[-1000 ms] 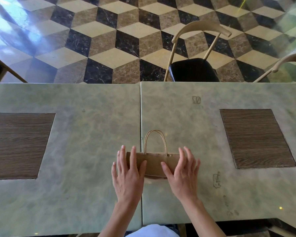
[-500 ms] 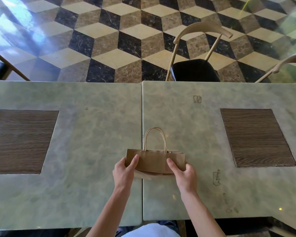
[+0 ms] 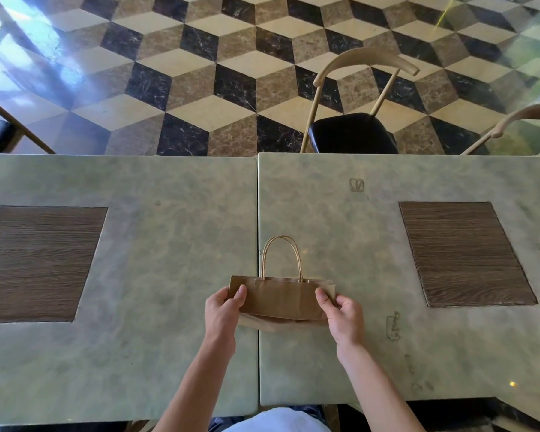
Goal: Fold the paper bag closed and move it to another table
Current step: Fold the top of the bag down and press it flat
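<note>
A small brown paper bag (image 3: 281,299) lies folded flat across the seam between two green marbled tables, its twisted paper handles (image 3: 282,257) pointing away from me. My left hand (image 3: 223,310) pinches the bag's left end, thumb on top and fingers underneath. My right hand (image 3: 343,316) pinches the right end the same way. The folded top layer sits over a lower layer that pokes out along the near edge. The near edge looks slightly raised off the tabletop.
The left table (image 3: 169,353) and right table (image 3: 356,369) meet at a seam (image 3: 258,213). Each has a dark wood inlay: one at the left (image 3: 38,263), one at the right (image 3: 465,254). A chair with a black seat (image 3: 353,132) stands behind the right table.
My hands went from lying flat on the bag to pinching its two ends. The bag's near edge has come up a little from the table.
</note>
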The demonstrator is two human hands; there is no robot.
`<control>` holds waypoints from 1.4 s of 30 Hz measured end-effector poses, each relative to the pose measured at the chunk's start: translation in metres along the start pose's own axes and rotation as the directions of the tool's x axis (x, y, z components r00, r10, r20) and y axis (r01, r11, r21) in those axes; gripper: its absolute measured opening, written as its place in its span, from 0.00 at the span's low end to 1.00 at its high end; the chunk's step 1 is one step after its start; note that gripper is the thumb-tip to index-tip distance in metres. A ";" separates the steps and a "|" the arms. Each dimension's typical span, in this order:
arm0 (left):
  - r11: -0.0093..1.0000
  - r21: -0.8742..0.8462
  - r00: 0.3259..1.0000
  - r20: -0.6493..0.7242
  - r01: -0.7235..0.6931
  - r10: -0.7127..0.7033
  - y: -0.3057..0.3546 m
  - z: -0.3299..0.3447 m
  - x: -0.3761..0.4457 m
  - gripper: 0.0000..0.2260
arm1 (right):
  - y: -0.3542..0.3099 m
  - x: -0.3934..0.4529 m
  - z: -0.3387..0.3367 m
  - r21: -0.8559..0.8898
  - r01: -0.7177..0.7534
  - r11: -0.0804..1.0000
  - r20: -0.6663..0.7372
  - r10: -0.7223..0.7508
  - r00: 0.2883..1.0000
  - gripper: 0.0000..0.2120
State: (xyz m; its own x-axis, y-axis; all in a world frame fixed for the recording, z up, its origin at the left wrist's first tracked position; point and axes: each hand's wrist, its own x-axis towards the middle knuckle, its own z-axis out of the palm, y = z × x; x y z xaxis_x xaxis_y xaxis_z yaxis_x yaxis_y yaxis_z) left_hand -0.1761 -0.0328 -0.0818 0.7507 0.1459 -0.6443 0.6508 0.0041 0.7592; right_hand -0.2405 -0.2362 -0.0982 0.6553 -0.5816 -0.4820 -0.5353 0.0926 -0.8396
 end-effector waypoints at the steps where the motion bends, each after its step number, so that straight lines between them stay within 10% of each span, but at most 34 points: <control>1: 1.000 0.021 1.000 0.005 -0.007 0.007 0.000 -0.001 0.002 0.07 | 0.001 0.000 0.000 -0.031 0.019 0.999 -0.002 -0.019 1.000 0.16; 10: 0.981 0.179 0.997 0.000 -0.074 0.075 0.004 -0.010 0.006 0.13 | -0.008 0.000 0.003 -0.494 0.237 0.836 -0.018 -0.283 0.959 0.28; 20: 0.953 0.281 0.989 -0.060 -0.113 0.135 0.007 -0.007 0.006 0.13 | -0.006 0.009 -0.009 -0.530 0.231 0.816 0.002 -0.272 0.962 0.26; 24: 0.654 0.715 0.900 -0.080 -0.247 0.428 0.000 0.003 -0.002 0.11 | -0.014 -0.004 -0.006 -0.744 0.339 0.577 -0.030 -0.535 0.844 0.12; 30: -0.002 0.887 0.691 0.361 -0.462 0.626 -0.015 0.018 -0.020 0.27 | -0.015 -0.019 0.021 -0.782 0.600 0.168 0.353 -0.674 0.649 0.12; 37: -0.156 0.771 0.673 0.620 -0.617 0.405 -0.008 0.014 -0.013 0.24 | -0.014 -0.016 0.027 -0.669 0.734 0.113 0.643 -0.408 0.649 0.30; 42: -0.261 0.674 0.633 0.739 -0.691 0.232 0.006 0.001 0.003 0.40 | -0.022 -0.004 0.015 -0.607 0.792 -0.071 0.785 -0.214 0.582 0.51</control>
State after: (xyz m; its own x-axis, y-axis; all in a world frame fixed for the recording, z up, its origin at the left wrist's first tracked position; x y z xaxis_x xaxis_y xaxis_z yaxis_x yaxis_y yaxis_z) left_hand -0.1696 -0.0335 -0.0790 0.7101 -0.6373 -0.2994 -0.6122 -0.7688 0.1845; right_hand -0.2230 -0.2244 -0.0813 0.9141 0.2760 -0.2972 0.2338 -0.9573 -0.1699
